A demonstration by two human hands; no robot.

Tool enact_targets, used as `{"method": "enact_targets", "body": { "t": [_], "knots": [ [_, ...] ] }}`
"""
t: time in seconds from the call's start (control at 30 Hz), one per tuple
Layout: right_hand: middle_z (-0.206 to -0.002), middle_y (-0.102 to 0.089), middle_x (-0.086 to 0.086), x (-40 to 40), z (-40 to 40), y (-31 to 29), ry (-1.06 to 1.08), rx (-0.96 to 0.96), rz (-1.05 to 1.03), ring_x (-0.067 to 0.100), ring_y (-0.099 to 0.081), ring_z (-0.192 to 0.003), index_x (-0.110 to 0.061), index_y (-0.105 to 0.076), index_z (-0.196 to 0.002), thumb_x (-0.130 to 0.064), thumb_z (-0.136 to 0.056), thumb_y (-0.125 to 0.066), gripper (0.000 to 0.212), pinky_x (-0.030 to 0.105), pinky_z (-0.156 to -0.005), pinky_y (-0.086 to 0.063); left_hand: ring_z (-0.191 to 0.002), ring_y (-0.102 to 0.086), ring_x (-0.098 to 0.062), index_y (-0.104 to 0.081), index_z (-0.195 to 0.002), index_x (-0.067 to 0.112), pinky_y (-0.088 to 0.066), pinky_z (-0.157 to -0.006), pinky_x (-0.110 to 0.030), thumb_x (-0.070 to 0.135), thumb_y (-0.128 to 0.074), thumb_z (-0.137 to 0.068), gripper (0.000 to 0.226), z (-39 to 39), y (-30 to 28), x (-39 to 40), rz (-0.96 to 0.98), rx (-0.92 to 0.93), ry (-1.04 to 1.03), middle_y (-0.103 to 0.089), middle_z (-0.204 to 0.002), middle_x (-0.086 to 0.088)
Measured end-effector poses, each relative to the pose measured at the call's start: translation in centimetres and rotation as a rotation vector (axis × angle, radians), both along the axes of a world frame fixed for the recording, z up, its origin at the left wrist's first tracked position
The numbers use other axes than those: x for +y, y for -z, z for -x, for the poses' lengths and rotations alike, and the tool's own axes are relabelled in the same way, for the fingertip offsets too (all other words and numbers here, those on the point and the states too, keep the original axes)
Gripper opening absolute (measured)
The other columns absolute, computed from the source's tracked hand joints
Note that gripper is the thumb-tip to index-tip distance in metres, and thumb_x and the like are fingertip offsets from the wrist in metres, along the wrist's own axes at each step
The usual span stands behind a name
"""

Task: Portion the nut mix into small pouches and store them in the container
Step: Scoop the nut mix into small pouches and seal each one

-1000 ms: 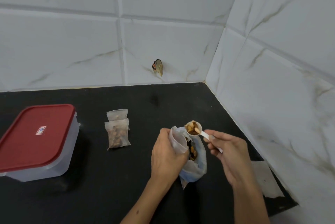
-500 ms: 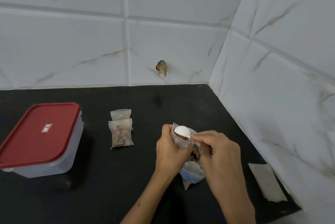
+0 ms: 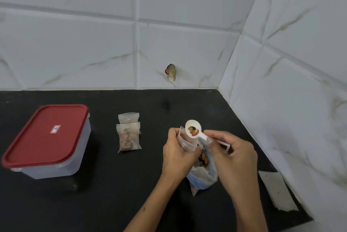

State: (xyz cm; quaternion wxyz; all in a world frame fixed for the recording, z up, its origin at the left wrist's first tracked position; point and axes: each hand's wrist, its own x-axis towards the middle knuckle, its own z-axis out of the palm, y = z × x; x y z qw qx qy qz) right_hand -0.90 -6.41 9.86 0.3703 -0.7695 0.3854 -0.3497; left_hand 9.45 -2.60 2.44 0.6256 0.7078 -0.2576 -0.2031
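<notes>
My left hand (image 3: 178, 153) is curled around a small pouch (image 3: 185, 142) and holds it up with its open mouth facing up and a bit away from me. My right hand (image 3: 231, 153) pinches the handle of a white spoon (image 3: 193, 131) between the thumb and fingers. The bowl of the spoon has a few nuts in it and sits right at the top edge of the pouch, just to the right of my left fingers. The spoon's long line runs from my right hand up and to the left, so the bowl points at the pouch mouth. Below both hands sits the big bag of nut mix (image 3: 203, 173), open, with dark and orange bits showing inside. I think the next move is to tip the spoon so the nuts slide down into the pouch; the mouth is narrow, so some could fall off the side. Two filled pouches (image 3: 129, 135) lie flat on the black counter (image 3: 112, 194), to the left of my hands, one partly on the other. The container (image 3: 47, 141) stands farther left with its red lid on, so my left hand is the nearer one to it.
</notes>
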Motion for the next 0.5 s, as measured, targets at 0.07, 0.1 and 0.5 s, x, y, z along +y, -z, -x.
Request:
{"method": "enact_targets", "body": {
  "t": [0.07,0.1,0.5],
  "knots": [
    [-0.086,-0.069,-0.015,-0.3,0.1,0.2,0.033,-0.112,-0.137,-0.002,-0.065,-0.083,-0.033,-0.069,-0.087,-0.006,-0.085,-0.065,0.027,0.012,-0.067,-0.051,-0.078,-0.057,0.009,-0.047,-0.098,0.024,-0.045,-0.058,-0.008,0.016,-0.080,-0.069,0.044,0.1,0.1,0.2,-0.004,-0.012,0.000,-0.061,-0.089,0.008],
    [-0.085,-0.070,-0.012,-0.5,0.2,0.4,0.058,-0.160,-0.195,0.003,-0.066,-0.081,-0.035,-0.069,-0.085,-0.005,-0.084,-0.065,0.030,0.017,-0.068,-0.052,-0.078,-0.058,0.007,-0.047,-0.099,0.023,-0.045,-0.058,-0.008,0.016,-0.079,-0.069,0.045,0.1,0.1,0.4,-0.010,-0.017,0.004,-0.061,-0.090,0.008],
    [-0.099,-0.063,-0.004,-3.7,1.1,9.8,0.270,0.211,-0.390,0.005,-0.054,-0.085,-0.021,-0.068,-0.097,-0.009,-0.088,-0.060,0.018,0.025,-0.076,-0.046,-0.091,-0.055,-0.006,-0.041,-0.109,0.024,-0.041,-0.063,-0.013,0.026,-0.085,-0.064,0.062,0.8,0.3,2.2,-0.057,0.016,-0.001,-0.055,-0.097,0.008]
  ]
}}
